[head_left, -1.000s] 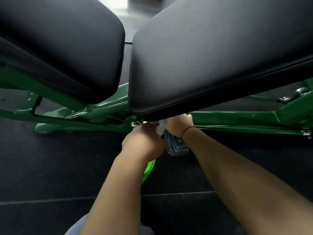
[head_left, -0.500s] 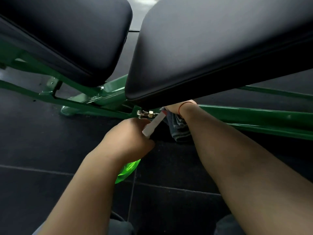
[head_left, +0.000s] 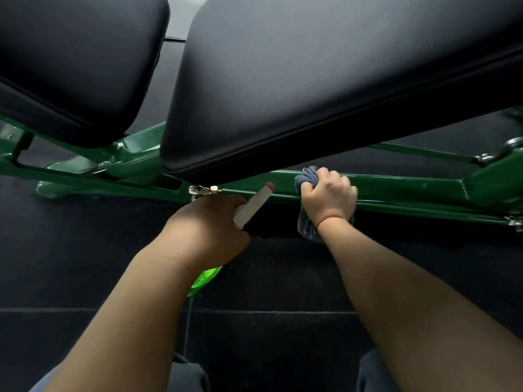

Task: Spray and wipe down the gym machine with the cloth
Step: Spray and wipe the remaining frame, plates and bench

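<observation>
A gym bench with two black pads stands on a green steel frame. My right hand grips a blue-grey cloth and presses it on the frame's lower rail, under the right pad. My left hand holds a spray bottle; its white nozzle with a red tip points up toward the rail, and its bright green body shows below my wrist. Most of the bottle is hidden by my hand.
A chrome bolt sticks out of the frame just above my left hand. More chrome fittings sit at the frame's right end. Dark rubber floor tiles lie below. My knees show at the bottom edge.
My right hand has slid the cloth to the right along the green rail, out from under the pad's edge. The left hand with the bottle stays near the bolt.
</observation>
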`<state>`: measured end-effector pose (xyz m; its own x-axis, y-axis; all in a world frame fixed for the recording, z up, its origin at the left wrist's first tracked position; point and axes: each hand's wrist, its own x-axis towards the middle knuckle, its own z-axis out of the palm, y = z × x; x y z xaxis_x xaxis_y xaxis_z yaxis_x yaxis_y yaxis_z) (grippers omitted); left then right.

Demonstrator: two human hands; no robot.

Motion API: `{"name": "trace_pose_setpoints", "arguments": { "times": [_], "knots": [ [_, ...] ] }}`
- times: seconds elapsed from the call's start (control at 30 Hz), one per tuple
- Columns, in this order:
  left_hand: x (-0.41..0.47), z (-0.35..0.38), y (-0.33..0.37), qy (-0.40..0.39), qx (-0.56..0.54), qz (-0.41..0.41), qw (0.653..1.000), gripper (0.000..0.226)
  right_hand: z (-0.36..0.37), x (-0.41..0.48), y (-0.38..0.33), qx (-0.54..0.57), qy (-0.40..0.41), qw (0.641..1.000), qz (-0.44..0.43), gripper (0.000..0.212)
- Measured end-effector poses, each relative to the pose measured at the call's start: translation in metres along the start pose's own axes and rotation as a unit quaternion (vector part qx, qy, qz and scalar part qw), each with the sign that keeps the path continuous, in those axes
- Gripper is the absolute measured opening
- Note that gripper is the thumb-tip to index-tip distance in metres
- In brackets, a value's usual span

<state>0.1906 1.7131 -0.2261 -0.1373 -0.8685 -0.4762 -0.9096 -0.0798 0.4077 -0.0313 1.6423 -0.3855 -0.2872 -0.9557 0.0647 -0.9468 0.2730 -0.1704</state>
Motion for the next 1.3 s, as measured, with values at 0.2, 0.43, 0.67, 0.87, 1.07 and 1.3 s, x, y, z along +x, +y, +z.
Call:
{"name": "trace_pose_setpoints", "arguments": {
  "times": [0.2, 0.43, 0.67, 0.87, 1.07, 1.3],
  "knots": [
    [0.003, -0.001, 0.005, -0.009, -0.020, 0.040, 0.999, 0.011, 0.014, -0.032, -0.023, 0.124, 0.098, 0.977, 0.141, 0.045],
    [0.000, -0.004, 0.001, -0.015, -0.028, 0.021, 0.999, 0.015, 0.022, -0.064, -0.086, 0.173, 0.072, 0.982, 0.003, 0.049],
    [0.005, -0.005, 0.005, -0.021, -0.026, -0.003, 0.999, 0.022, 0.026, -0.065, -0.072, 0.169, 0.024, 0.975, -0.144, 0.065],
    [-0.001, -0.006, 0.003, 0.021, -0.070, -0.020, 0.997, 0.016, 0.026, -0.059, -0.019, 0.295, 0.123, 0.931, 0.178, 0.065],
    [-0.009, -0.006, -0.005, 0.052, -0.086, -0.018, 0.995, 0.022, 0.014, -0.017, 0.004, 0.560, 0.267, 0.634, 0.462, 0.063],
    [-0.021, -0.011, -0.018, 0.045, -0.108, -0.011, 0.993, 0.027, 0.011, -0.028, 0.007, 0.636, 0.124, 0.458, 0.609, 0.033]
  ]
}}
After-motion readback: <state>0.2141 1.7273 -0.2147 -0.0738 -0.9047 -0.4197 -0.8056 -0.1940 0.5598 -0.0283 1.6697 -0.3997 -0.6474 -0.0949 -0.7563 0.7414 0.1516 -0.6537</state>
